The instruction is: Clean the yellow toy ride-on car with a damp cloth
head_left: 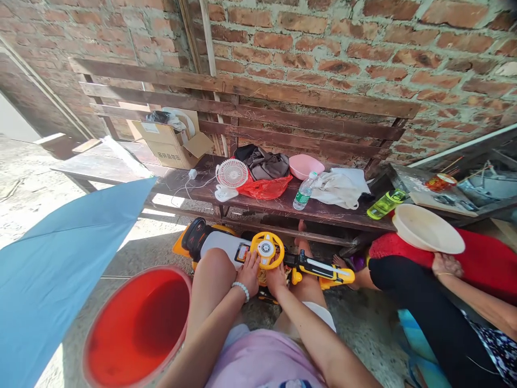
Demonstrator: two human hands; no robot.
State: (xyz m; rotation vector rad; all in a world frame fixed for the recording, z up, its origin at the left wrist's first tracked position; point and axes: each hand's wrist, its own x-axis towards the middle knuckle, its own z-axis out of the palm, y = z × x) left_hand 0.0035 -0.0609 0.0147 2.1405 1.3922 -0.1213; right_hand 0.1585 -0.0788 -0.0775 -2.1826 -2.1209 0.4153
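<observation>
A pale pink cotton shirt (262, 364) lies closest at the bottom of the view, with the person's bare knees rising just beyond it. The left hand (249, 274), wearing a white bead bracelet (241, 290), and the right hand (277, 280) sit close together, narrowly curled on a yellow-and-white plastic toy (218, 243), holding it just past the knees. Its round yellow steering wheel (265, 249) stands just above the hands, and a yellow-and-black plastic arm (323, 271) sticks out to the right. Beside the left arm sits a round orange-red plastic tub (139, 328), and a blue umbrella canopy (52, 269) spreads further left. To the right, another person's hand (444, 265) touches the underside of a tilted cream plastic basin (428, 229), above a black-trousered leg (416, 302) and a red cloth (476, 258). Ahead, a dark wooden surface (189, 186) carries a small white fan (232, 173), a red plastic bag (264, 188), a pink bowl (306, 166), a clear water bottle (305, 191), a white cloth (337, 188) and a green plastic bottle (385, 203). A cardboard box (169, 143) stands at its far left, against a red brick wall (363, 54).
</observation>
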